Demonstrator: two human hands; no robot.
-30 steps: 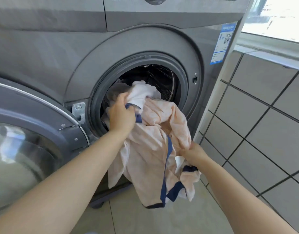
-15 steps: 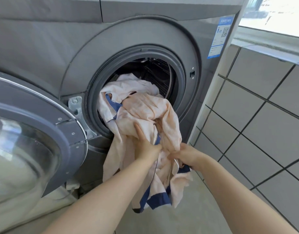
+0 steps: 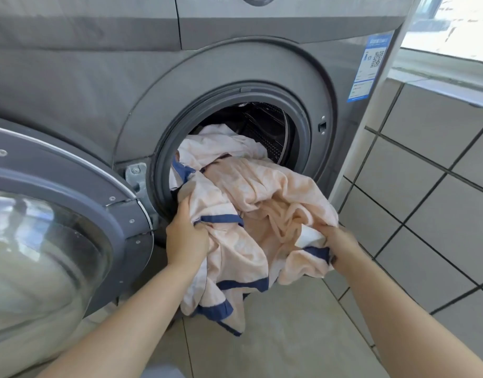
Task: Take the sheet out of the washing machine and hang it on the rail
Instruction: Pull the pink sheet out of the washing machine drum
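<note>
A pale peach sheet (image 3: pixel 251 192) with dark blue edging spills out of the round opening of the grey washing machine (image 3: pixel 234 64). Part of it still lies inside the drum (image 3: pixel 267 126); the rest hangs down toward the floor. My left hand (image 3: pixel 187 237) grips a bunch of the sheet at the lower left of the opening. My right hand (image 3: pixel 335 241) grips another bunch with a blue edge, off to the right of the opening. No rail is in view.
The machine's round glass door (image 3: pixel 57 241) stands swung open on the left, close to my left forearm. A tiled grey wall (image 3: pixel 431 186) runs along the right, with a window ledge (image 3: pixel 439 85) above it. Beige floor tiles (image 3: pixel 289 336) lie below the hanging sheet.
My left hand has moved from the middle of the sheet to a bunch at the lower left of the opening. More of the sheet is out, spread wider between my hands.
</note>
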